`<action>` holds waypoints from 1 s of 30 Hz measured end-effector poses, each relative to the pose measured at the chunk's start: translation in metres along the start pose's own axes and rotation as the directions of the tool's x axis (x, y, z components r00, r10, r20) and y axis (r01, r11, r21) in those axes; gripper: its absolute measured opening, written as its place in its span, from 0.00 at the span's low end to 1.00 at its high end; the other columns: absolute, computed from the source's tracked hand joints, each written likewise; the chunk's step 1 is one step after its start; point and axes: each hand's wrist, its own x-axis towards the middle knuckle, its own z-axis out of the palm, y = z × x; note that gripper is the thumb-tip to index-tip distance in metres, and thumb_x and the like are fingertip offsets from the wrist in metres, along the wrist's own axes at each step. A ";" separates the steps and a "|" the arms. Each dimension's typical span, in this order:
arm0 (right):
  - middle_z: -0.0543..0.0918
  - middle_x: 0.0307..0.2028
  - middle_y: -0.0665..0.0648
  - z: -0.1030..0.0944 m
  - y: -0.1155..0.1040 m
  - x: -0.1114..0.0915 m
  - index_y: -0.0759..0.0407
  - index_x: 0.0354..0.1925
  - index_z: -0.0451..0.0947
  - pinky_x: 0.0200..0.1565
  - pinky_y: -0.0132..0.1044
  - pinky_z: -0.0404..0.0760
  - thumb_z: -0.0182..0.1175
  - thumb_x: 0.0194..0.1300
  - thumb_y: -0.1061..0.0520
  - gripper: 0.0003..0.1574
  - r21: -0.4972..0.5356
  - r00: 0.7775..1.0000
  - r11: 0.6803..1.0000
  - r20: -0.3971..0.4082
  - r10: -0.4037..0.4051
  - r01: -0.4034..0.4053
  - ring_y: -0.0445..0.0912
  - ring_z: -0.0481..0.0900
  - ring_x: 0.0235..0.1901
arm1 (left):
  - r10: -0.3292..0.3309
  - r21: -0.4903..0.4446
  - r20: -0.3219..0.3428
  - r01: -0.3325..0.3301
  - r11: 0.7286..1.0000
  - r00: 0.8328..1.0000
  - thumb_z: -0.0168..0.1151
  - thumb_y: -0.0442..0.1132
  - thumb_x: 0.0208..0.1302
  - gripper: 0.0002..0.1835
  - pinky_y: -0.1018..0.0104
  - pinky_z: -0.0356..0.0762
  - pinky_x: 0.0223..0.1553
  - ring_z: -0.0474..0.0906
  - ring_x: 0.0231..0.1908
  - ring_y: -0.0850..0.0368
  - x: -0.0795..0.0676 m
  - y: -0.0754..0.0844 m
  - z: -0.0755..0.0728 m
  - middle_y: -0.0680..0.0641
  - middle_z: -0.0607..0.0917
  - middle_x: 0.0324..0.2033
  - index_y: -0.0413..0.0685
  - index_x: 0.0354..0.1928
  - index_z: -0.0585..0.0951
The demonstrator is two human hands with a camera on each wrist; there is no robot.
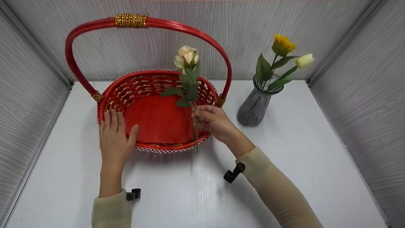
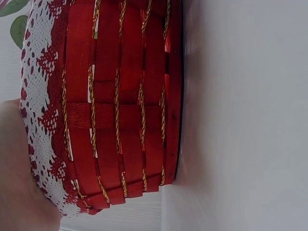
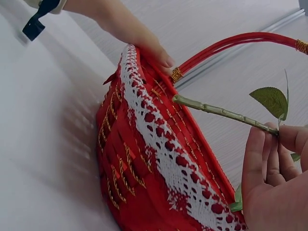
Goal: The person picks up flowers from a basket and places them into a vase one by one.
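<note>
**Right hand [image 1: 215, 122] on a rose [image 1: 189, 56], left hand [image 1: 115, 139] on a red basket [image 1: 164, 148]**

So the right thumb and fingers are clamped on the rose's stem [image 1: 196, 134], pinching it below the leaves. Left fingers are straight and close together, lying over the basket's rim at about 8 or 9 o'clock, with the thumb spread away from them.

From the head view the rose stands near upright, peachy bloom toward 12, stem end toward 6, crossing the basket's front rim at about 5. Can't tell from there if it touches. The right wrist view gives you the bare stem tip up close, poking toward 10 o'clock, which is tiny in the head view.

The left wrist view doesn't get the stem tip at all. It's mostly the basket's outside: white lace [image 2: 41, 96] along the rim and gold cord [image 2: 117, 110] woven through the red slats. The head view has the red floor inside instead, plus the full arched handle [image 1: 183, 28] with gold wrap [image 1: 131, 20] at its top.

Farther out, only the head view catches the grey vase [image 1: 254, 107], at 3 o'clock from the basket on the white table [image 1: 177, 196]. It holds a yellow flower [image 1: 283, 46] leaning to 1 and a pale tulip [image 1: 305, 60] leaning to 2.
</note>
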 end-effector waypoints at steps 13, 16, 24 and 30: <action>0.85 0.35 0.57 -0.014 0.002 -0.019 0.64 0.41 0.79 0.41 0.39 0.86 0.58 0.70 0.64 0.04 -0.038 0.999 0.999 0.037 0.026 -0.025 0.47 0.83 0.33 | -0.009 0.013 0.015 0.009 1.000 1.000 0.46 0.65 0.70 0.45 0.45 0.33 0.77 0.40 0.78 0.39 0.000 0.000 0.000 0.37 0.52 0.77 0.40 0.77 0.53; 0.85 0.34 0.55 -0.019 0.001 -0.024 0.61 0.40 0.80 0.39 0.37 0.85 0.57 0.71 0.65 0.05 -0.050 0.998 0.998 0.061 0.027 -0.024 0.45 0.83 0.33 | -0.006 0.007 0.001 0.006 1.000 1.000 0.45 0.66 0.70 0.46 0.45 0.33 0.77 0.40 0.78 0.39 0.000 0.000 -0.001 0.36 0.53 0.77 0.39 0.77 0.54; 0.85 0.34 0.53 -0.040 -0.002 -0.037 0.57 0.39 0.80 0.45 0.43 0.85 0.56 0.71 0.65 0.07 -0.123 0.996 0.992 0.093 -0.008 0.019 0.45 0.82 0.35 | -0.004 -0.019 -0.010 0.004 1.000 1.000 0.45 0.65 0.71 0.46 0.45 0.31 0.77 0.40 0.78 0.38 0.000 -0.004 0.001 0.35 0.54 0.76 0.37 0.76 0.55; 0.85 0.36 0.55 -0.054 -0.003 -0.046 0.57 0.39 0.80 0.46 0.45 0.85 0.57 0.71 0.65 0.07 -0.121 0.997 0.991 0.059 -0.040 0.047 0.46 0.82 0.37 | -0.005 -0.017 -0.010 0.005 1.000 1.000 0.45 0.65 0.71 0.45 0.45 0.31 0.77 0.40 0.78 0.39 0.001 -0.003 0.003 0.35 0.53 0.76 0.38 0.77 0.54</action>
